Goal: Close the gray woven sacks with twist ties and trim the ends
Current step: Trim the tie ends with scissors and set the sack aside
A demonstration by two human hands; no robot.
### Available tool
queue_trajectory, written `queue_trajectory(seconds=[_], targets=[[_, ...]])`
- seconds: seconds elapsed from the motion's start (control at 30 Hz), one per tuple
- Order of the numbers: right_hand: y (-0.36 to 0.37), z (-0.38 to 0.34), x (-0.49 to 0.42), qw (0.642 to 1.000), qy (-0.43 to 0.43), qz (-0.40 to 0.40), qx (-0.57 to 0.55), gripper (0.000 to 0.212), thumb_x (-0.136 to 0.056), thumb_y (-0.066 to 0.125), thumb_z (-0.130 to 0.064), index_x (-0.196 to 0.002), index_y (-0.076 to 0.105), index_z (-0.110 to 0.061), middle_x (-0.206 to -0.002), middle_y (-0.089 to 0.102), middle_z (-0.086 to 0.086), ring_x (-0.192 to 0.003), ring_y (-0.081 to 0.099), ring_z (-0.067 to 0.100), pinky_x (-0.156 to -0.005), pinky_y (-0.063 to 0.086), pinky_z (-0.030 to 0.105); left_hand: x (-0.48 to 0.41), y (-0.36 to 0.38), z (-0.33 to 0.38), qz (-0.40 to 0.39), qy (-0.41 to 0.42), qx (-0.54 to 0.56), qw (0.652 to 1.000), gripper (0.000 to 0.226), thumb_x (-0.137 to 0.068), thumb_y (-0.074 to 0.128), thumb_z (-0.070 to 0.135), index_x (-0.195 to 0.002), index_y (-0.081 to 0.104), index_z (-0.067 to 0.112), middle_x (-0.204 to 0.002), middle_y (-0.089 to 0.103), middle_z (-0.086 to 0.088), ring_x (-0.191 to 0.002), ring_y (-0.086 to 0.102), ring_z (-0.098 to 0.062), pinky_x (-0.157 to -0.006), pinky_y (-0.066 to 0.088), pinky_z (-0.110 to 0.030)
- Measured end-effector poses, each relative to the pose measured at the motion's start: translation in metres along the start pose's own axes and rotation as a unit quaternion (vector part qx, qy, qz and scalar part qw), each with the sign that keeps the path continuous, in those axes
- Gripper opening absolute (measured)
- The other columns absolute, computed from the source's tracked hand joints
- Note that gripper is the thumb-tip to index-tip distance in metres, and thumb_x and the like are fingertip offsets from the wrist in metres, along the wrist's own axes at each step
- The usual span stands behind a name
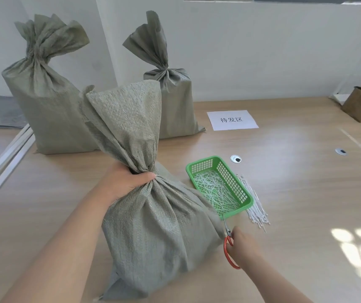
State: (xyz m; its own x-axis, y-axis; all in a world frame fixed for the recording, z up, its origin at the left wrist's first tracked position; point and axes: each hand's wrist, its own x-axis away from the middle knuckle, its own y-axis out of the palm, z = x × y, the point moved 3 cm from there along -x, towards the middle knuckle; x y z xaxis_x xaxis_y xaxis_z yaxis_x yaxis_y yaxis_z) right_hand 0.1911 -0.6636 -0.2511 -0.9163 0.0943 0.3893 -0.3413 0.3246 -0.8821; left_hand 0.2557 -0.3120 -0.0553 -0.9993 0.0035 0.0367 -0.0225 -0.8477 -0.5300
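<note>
I see the left hand (129,182) clamped round the gathered neck of the nearest gray sack (159,232), which stands on the wooden table (295,182) right in front of me, its open top flaring above the fist. The right hand (244,248) grips red-handled scissors (227,250) just beside the sack's lower right edge, blades pointing up toward a green basket (233,182) of white tie offcuts (214,191). A bundle of white ties (256,211) lies against the basket's right side. Two tied sacks (50,101) (175,101) stand behind, near the wall.
</note>
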Motion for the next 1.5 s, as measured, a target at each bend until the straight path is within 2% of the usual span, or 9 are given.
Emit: queue_trajectory(seconds=[0.17,0.27,0.33,0.63,0.87,1.0,1.23,1.4,1.5], targets=[[0.026,0.013,0.003,0.999,0.04,-0.031,-0.014,0.023,-0.085,0.055,-0.022,-0.1,0.038,-0.02,-0.083,0.05,-0.002,-0.079,0.049,0.026,-0.066,0.037,0.031,0.002,0.001,0.0,0.011,-0.003,0.005,1.0,0.039,-0.081,0.084,0.025,-0.118,0.075,0.021,-0.111,0.071,0.019,-0.098,0.056,0.021,-0.081,0.039,-0.005],[0.041,0.017,0.004,0.998,0.049,-0.029,-0.025,0.025,-0.089,0.05,-0.02,-0.113,0.043,-0.018,-0.088,0.055,0.001,-0.09,0.06,0.031,-0.068,0.039,0.032,0.004,0.0,0.003,0.015,0.0,0.001,1.0,0.04,-0.08,0.086,0.024,-0.119,0.074,0.02,-0.111,0.069,0.02,-0.095,0.055,0.025,-0.082,0.039,-0.002],[0.05,0.019,0.006,0.998,0.054,-0.035,-0.022,0.025,-0.093,0.047,-0.023,-0.116,0.045,-0.018,-0.101,0.065,0.005,-0.103,0.064,0.031,-0.073,0.042,0.032,0.005,0.0,0.005,0.014,0.001,-0.002,1.0,0.045,-0.078,0.087,0.031,-0.12,0.074,0.021,-0.114,0.07,0.017,-0.106,0.059,0.012,-0.094,0.042,-0.017],[0.063,0.02,0.008,0.997,0.071,-0.04,-0.009,0.008,-0.091,0.045,-0.026,-0.09,0.039,-0.023,-0.107,0.068,0.007,-0.102,0.065,0.029,-0.068,0.039,0.03,0.006,0.001,0.009,0.004,0.005,0.009,1.0,0.057,-0.064,0.08,0.047,-0.116,0.074,0.025,-0.111,0.069,0.024,-0.104,0.056,0.02,-0.091,0.041,-0.012],[0.055,0.02,0.004,0.995,0.062,-0.073,0.02,0.008,-0.09,0.054,-0.025,-0.093,0.047,-0.021,-0.112,0.067,0.007,-0.105,0.065,0.028,-0.068,0.04,0.029,0.01,-0.004,0.01,-0.004,-0.004,0.021,1.0,0.073,-0.054,0.078,0.06,-0.118,0.075,0.025,-0.116,0.073,0.017,-0.114,0.063,0.001,-0.101,0.043,-0.026],[0.022,0.01,-0.003,0.998,0.053,-0.025,-0.022,0.032,-0.091,0.061,-0.028,-0.122,0.057,-0.02,-0.115,0.068,0.006,-0.11,0.062,0.026,-0.081,0.048,0.032,0.013,-0.009,0.012,-0.007,-0.006,0.025,1.0,0.044,-0.066,0.093,0.041,-0.104,0.071,0.037,-0.111,0.068,0.025,-0.11,0.06,0.006,-0.105,0.042,-0.031],[-0.071,-0.057,-0.001,0.969,-0.113,0.103,-0.192,0.038,-0.09,0.062,-0.018,-0.127,0.062,-0.026,-0.114,0.064,-0.01,-0.098,0.061,0.009,-0.09,0.053,0.034,0.025,-0.018,0.014,0.001,0.017,0.034,0.999,0.058,-0.054,0.083,0.058,-0.105,0.076,0.03,-0.102,0.078,0.015,-0.101,0.072,-0.004,-0.096,0.054,-0.035],[-0.112,-0.111,0.025,0.914,-0.238,-0.002,-0.327,0.037,-0.098,0.059,-0.026,-0.134,0.058,-0.033,-0.134,0.056,-0.021,-0.122,0.052,-0.006,-0.103,0.044,0.023,0.046,-0.022,-0.004,0.064,0.028,0.063,0.996,0.041,-0.067,0.077,0.049,-0.103,0.068,0.032,-0.104,0.074,0.019,-0.103,0.069,-0.004,-0.096,0.051,-0.026],[-0.12,-0.129,0.039,0.884,-0.282,-0.079,-0.364,0.053,-0.094,0.066,-0.024,-0.144,0.047,-0.027,-0.14,0.047,-0.018,-0.115,0.042,-0.03,-0.089,0.037,-0.002,0.067,-0.025,-0.019,0.114,0.039,0.095,0.988,0.053,-0.071,0.066,0.057,-0.12,0.064,0.039,-0.124,0.067,0.022,-0.122,0.057,0.005,-0.106,0.039,-0.02]])
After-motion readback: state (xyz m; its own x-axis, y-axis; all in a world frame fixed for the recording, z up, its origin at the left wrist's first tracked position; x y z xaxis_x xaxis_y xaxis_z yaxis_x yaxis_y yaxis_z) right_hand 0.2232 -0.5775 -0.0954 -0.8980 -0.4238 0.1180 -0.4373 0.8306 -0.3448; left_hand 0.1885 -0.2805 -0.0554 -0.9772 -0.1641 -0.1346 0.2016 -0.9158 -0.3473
